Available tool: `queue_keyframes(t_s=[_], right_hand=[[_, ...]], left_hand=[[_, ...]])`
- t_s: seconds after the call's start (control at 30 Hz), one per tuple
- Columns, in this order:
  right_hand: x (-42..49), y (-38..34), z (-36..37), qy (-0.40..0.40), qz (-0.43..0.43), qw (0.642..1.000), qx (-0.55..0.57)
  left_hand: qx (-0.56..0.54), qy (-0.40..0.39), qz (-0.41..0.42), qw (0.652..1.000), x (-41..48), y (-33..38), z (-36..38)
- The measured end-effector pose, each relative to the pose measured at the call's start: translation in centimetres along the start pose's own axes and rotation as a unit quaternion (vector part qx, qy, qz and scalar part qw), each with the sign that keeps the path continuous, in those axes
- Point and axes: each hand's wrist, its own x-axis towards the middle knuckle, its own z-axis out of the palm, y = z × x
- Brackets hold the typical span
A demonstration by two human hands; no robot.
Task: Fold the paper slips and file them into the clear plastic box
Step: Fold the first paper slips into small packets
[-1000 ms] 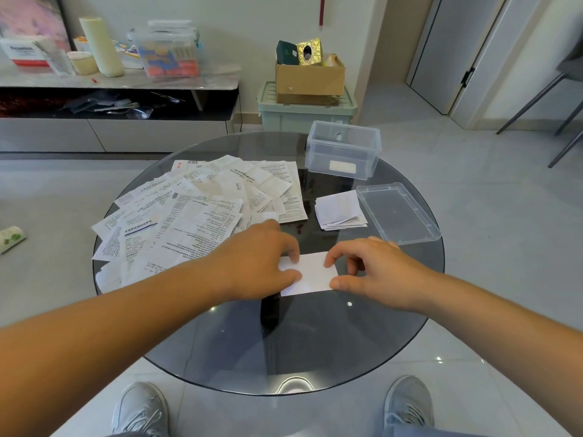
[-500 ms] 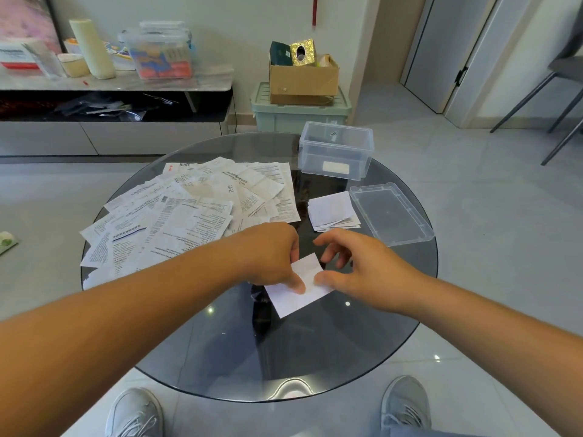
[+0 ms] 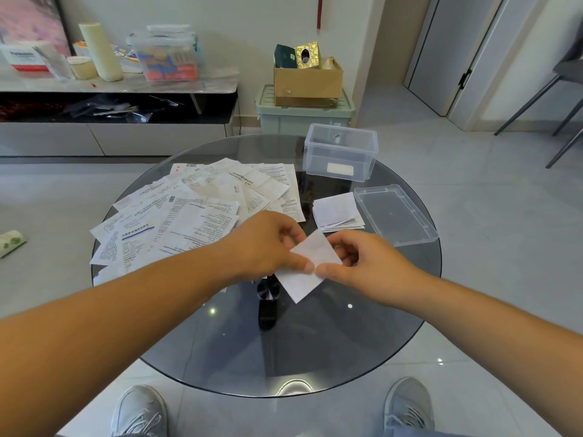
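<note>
- We pinch the small folded white paper slip (image 3: pixel 310 266) between our left hand (image 3: pixel 268 244) and right hand (image 3: pixel 369 263).
- Since half a second ago it has turned more cornerwise over the round dark glass table (image 3: pixel 315 348), well apart from the clear plastic box (image 3: pixel 340 152).

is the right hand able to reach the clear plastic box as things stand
Probably yes: the clear plastic box stands open, its clear lid off beside it, with only a low stack of folded white slips between. The right hand pinches a white paper slip together with the left hand.
</note>
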Motion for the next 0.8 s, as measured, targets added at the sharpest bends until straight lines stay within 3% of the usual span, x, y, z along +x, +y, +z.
queue_keyframes(t_s=[0.1,0.17,0.23,0.33,0.47,0.53,0.67,0.8], right_hand=[[0.2,-0.3,-0.4,0.03,0.006,0.996,0.084],[0.2,-0.6,-0.7,0.076,-0.022,0.992,0.103],[-0.1,-0.5,-1.1,0.12,-0.103,0.987,-0.006],[-0.9,-0.1,-1.0,0.107,-0.225,0.949,-0.192],[-1.8,0.8,-0.3,0.063,-0.297,0.911,-0.28],[-2.1,1.3,0.2,0.047,-0.314,0.899,-0.301],[-2.2,1.8,0.5,0.038,-0.269,0.924,-0.27],[-1.7,1.5,0.4,0.032,-0.137,0.976,-0.166]], left_hand=[[-0.083,0.011,0.008,0.996,-0.4,-0.3,-0.4],[-0.05,0.032,0.044,0.997,-0.7,-0.6,-0.3],[0.001,0.08,0.099,0.992,-1.1,-0.6,-0.2],[0.055,0.111,0.183,0.975,-2.0,-0.7,-0.1],[0.235,0.067,0.262,0.934,-2.7,-2.1,0.8],[0.286,0.053,0.262,0.92,-3.1,-2.5,1.3],[0.279,0.053,0.213,0.935,-3.5,-2.7,1.6],[0.202,0.068,0.143,0.967,-3.0,-2.5,1.7]])
